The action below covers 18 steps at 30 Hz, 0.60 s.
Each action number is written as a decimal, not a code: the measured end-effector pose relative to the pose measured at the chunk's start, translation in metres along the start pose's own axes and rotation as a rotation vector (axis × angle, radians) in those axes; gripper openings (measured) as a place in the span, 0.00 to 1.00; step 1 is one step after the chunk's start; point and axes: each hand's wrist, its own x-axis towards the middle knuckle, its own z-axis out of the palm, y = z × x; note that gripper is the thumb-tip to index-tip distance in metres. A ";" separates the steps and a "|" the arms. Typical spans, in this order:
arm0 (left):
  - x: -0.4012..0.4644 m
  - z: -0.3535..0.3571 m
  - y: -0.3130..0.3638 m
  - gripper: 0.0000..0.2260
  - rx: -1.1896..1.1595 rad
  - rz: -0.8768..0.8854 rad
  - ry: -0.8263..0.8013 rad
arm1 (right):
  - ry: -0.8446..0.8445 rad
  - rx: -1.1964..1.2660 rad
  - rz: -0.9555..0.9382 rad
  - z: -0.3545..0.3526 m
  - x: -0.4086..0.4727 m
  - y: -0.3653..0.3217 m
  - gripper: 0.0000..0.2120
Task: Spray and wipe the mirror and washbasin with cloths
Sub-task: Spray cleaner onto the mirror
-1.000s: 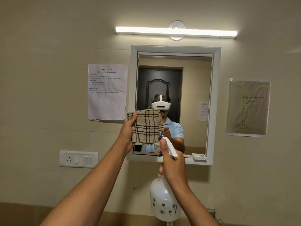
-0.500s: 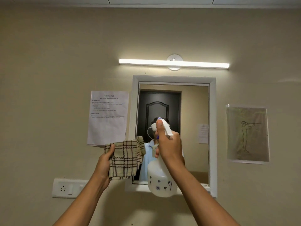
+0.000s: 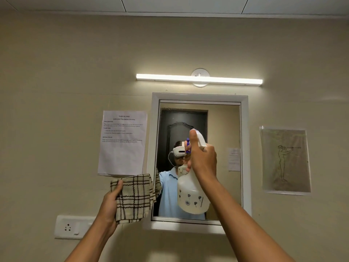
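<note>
Right hand (image 3: 203, 159) gripping translucent white plastic spray bottle (image 3: 191, 197) facing white-framed wall mirror (image 3: 222, 129), left hand (image 3: 109, 207) clutching folded beige checked cloth (image 3: 135, 197) beside mirror frame.

My hands: two, left (image 3: 109, 207) and right (image 3: 203, 161)
Cloths I hold: one (image 3: 135, 198)
Spray bottles I hold: one (image 3: 191, 197)
Mirrors: one (image 3: 222, 129)
Lamps: one (image 3: 199, 79)
Papers on wall: two, a notice (image 3: 122, 142) and a drawing (image 3: 285, 160)
Sockets: one (image 3: 72, 226)
</note>
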 end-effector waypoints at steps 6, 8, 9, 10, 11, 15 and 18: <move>0.007 0.016 -0.008 0.22 -0.004 -0.028 -0.031 | 0.110 0.011 0.045 -0.033 0.014 0.006 0.33; 0.008 0.024 -0.012 0.22 -0.004 -0.035 -0.043 | 0.139 0.034 0.055 -0.046 0.017 0.006 0.29; 0.009 0.028 -0.013 0.22 -0.006 -0.037 -0.046 | 0.155 0.036 0.049 -0.052 0.018 0.006 0.28; 0.009 0.032 -0.015 0.22 -0.007 -0.039 -0.051 | 0.173 0.031 0.043 -0.059 0.018 0.007 0.27; 0.009 0.036 -0.017 0.22 -0.007 -0.040 -0.058 | 0.191 0.021 0.041 -0.066 0.019 0.007 0.28; 0.011 0.046 -0.025 0.22 0.003 -0.047 -0.084 | 0.267 0.010 0.094 -0.090 0.024 0.018 0.30; 0.011 0.050 -0.030 0.22 0.003 -0.059 -0.092 | 0.312 0.005 0.136 -0.102 0.024 0.031 0.41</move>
